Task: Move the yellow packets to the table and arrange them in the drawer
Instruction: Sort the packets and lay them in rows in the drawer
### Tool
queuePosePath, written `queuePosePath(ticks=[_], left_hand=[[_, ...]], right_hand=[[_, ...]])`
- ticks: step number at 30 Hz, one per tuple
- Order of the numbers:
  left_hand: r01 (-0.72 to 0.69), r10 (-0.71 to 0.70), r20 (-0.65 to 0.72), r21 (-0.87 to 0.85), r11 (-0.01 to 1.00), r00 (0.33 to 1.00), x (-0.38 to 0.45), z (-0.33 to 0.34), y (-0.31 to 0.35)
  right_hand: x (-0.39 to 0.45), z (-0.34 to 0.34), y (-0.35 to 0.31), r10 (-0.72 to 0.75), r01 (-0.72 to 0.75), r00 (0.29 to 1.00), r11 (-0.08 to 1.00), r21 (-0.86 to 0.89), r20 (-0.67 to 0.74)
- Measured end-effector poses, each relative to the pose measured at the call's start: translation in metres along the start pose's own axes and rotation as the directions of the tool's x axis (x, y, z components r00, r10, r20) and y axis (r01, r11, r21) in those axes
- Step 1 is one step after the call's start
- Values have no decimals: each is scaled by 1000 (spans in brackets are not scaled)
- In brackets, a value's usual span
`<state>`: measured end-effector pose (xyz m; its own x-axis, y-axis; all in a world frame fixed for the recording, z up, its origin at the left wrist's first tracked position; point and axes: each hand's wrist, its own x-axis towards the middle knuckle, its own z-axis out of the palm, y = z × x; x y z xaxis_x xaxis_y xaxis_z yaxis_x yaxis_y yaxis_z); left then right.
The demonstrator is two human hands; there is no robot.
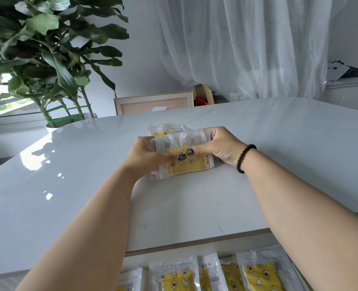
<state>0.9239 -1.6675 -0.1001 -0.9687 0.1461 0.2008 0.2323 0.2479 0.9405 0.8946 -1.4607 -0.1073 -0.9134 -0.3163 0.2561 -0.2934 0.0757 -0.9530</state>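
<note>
A small stack of yellow packets (186, 162), clear-wrapped with star and flower prints, lies on the white table (69, 185) past its middle. My left hand (146, 158) grips the stack's left side with the thumb on top. My right hand (220, 148), with a dark bead bracelet on the wrist, grips the right side, its thumb also on top. Another packet (165, 129) peeks out just behind the stack. Below the table's near edge, several yellow packets (257, 274) stand side by side in the open drawer (136, 261).
A large potted plant (48, 59) stands off the table's far left corner. A framed picture (152, 101) leans behind the table under a sheer curtain (247, 49). A counter with dark items (352, 72) is at the far right.
</note>
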Motion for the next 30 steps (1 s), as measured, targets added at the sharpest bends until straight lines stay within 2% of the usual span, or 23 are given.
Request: queuePosePath(ticks=[2,4,8,10,15,21,24,27,30], left_hand=[[-59,59,-40,3,998,997,1,1,0],[-86,87,-52,18,996,995,2,2,-1],[-23,24,-4,170,985,1000,3,1,-1],[-3,1,12,205,979,1000,3,1,-2],[7,-6,-2,252,968,1000,5,3,-4],[-51,33,66,297,954,997,7,4,-8],[-67,44,94,257,964,995,6,5,-12],[-15,7,37,227,974,999,2,7,-14],[7,-4,-13,272,962,1000,-4,9,-12]], right_hand=[[3,0,-1,-63,64,991,998,3,-116],[5,-1,-2,-92,99,983,995,30,-159],[4,-1,1,-12,12,1000,1000,26,13],[3,3,2,6,-5,999,1000,-16,40],[1,9,1,-6,6,1000,1000,0,7],[1,11,0,23,-23,999,1000,-10,-24],[1,12,0,34,-36,998,998,-42,-47],[-4,13,-2,48,-59,992,993,-99,-114],[-12,18,-8,93,-106,985,991,-83,-145]])
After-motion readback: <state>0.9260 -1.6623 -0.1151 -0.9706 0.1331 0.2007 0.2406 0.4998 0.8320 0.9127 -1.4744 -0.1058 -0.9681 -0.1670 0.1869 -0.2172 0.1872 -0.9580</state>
